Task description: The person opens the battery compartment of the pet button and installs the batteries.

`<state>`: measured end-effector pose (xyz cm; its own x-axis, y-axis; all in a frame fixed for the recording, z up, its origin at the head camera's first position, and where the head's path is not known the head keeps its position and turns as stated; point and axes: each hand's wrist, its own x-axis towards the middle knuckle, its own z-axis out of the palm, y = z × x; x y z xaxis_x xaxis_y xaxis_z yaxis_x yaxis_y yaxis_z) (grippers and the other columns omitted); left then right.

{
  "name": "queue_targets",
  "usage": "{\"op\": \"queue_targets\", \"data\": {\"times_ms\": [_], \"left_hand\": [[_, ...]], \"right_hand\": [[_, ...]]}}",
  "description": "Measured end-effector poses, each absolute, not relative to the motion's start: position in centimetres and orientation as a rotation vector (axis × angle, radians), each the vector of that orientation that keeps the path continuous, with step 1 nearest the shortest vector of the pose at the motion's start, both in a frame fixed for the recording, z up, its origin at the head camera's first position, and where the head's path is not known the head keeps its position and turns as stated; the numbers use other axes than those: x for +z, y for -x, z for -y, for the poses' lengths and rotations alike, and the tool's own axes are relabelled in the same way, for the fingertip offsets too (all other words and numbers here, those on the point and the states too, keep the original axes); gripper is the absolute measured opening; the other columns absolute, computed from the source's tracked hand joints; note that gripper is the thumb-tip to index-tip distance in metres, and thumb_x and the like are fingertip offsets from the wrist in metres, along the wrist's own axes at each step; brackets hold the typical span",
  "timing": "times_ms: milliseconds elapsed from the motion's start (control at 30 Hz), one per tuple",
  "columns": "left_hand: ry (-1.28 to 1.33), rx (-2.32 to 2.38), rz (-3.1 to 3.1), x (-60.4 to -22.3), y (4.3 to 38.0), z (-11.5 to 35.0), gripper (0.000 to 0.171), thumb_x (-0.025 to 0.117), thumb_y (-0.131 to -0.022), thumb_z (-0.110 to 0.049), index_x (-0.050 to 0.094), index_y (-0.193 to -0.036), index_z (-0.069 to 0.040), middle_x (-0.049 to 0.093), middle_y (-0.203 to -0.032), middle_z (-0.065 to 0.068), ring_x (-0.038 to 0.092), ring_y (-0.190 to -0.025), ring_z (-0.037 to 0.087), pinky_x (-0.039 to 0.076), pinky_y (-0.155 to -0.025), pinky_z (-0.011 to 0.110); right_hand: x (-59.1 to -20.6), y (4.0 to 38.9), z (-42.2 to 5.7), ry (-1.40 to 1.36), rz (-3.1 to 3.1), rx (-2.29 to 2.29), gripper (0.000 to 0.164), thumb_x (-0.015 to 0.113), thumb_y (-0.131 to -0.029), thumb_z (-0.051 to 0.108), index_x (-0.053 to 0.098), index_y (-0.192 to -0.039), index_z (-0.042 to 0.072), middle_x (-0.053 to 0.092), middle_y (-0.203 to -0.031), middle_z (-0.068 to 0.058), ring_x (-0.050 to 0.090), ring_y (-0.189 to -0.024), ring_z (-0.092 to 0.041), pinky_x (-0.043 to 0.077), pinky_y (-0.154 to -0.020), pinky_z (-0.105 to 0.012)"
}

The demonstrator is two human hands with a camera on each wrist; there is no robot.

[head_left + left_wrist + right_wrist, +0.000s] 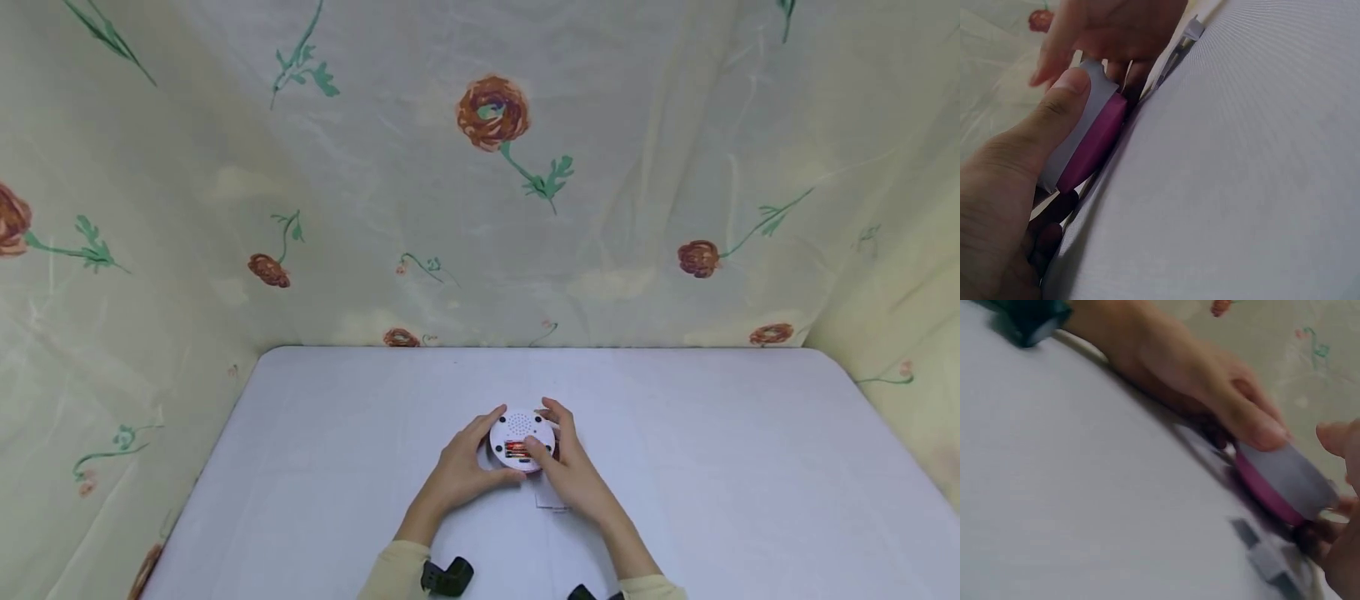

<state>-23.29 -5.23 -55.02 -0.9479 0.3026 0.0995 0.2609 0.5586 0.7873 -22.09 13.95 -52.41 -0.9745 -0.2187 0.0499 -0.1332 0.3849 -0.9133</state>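
Observation:
A round device [516,465] has a white back with small holes, dark feet and an uncovered battery bay; its other side is magenta. In the bay lie red batteries [515,450]. My left hand [463,471] grips the device's left side, its thumb [1069,100] on the white edge in the left wrist view. My right hand [573,471] is at the right side, its thumb over the battery bay in the head view. From the right wrist, that thumb [1335,434] appears raised off the device [1288,478], with other fingers at the edge.
On the white tabletop [337,433], just below the device, lies a small flat whitish thing [551,497], its kind unclear. Flower-patterned cloth [600,275] hangs behind the table and at both sides. Black wrist-worn devices [450,577] sit near the sleeves.

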Motion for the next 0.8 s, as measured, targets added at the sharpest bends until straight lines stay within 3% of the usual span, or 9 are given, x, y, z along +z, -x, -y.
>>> {"op": "queue_targets", "data": {"times_ms": [133, 333, 500, 633, 800], "left_hand": [[-0.481, 1.370, -2.723, -54.9, 23.3, 5.2, 0.096, 0.078, -0.066, -0.057, 0.031, -0.147, -0.035, 0.046, -0.144, -0.005, 0.044, -0.133, 0.020, 0.038, -0.106, 0.048], [-0.470, 1.369, -2.725, -55.1, 23.2, 5.2, 0.096, 0.077, -0.066, -0.058, 0.030, -0.147, -0.035, 0.047, -0.142, -0.007, 0.045, -0.131, 0.018, 0.039, -0.106, 0.047], [-0.460, 1.407, -2.726, -55.4, 23.1, 5.6, 0.096, 0.079, -0.066, -0.055, 0.030, -0.147, -0.035, 0.048, -0.140, -0.006, 0.045, -0.131, 0.016, 0.039, -0.107, 0.043], [-0.497, 1.411, -2.732, -55.4, 23.3, 5.6, 0.097, 0.077, -0.065, -0.059, 0.030, -0.147, -0.036, 0.048, -0.140, -0.005, 0.045, -0.131, 0.016, 0.039, -0.107, 0.042], [-0.505, 1.398, -2.718, -55.5, 23.2, 5.4, 0.097, 0.077, -0.065, -0.060, 0.031, -0.147, -0.034, 0.048, -0.140, -0.005, 0.047, -0.129, 0.016, 0.039, -0.106, 0.042]], "right_hand": [[-51.6, 22.4, -15.5, 0.290, -2.492, -1.628, 0.054, 0.042, -0.101, 0.033, 0.022, -0.146, 0.011, 0.045, -0.135, -0.021, 0.052, -0.121, -0.034, 0.040, -0.103, -0.048], [-50.6, 22.4, -17.0, 0.195, -2.464, -1.525, 0.039, 0.034, -0.103, 0.033, 0.050, -0.124, 0.004, 0.061, -0.104, -0.013, 0.060, -0.094, -0.019, 0.050, -0.084, -0.032], [-50.4, 22.5, -17.4, 0.259, -2.511, -1.345, 0.028, 0.043, -0.101, 0.029, 0.061, -0.103, 0.007, 0.060, -0.090, -0.006, 0.054, -0.083, -0.014, 0.046, -0.073, -0.026], [-50.1, 22.2, -17.8, 0.383, -2.560, -1.193, 0.019, 0.053, -0.096, 0.025, 0.063, -0.098, 0.009, 0.058, -0.085, -0.002, 0.050, -0.078, -0.013, 0.042, -0.068, -0.025], [-50.4, 21.2, -18.3, 0.636, -2.536, -1.065, 0.031, 0.072, -0.082, 0.031, 0.062, -0.102, 0.009, 0.055, -0.093, -0.003, 0.049, -0.087, -0.014, 0.043, -0.075, -0.024]]}}
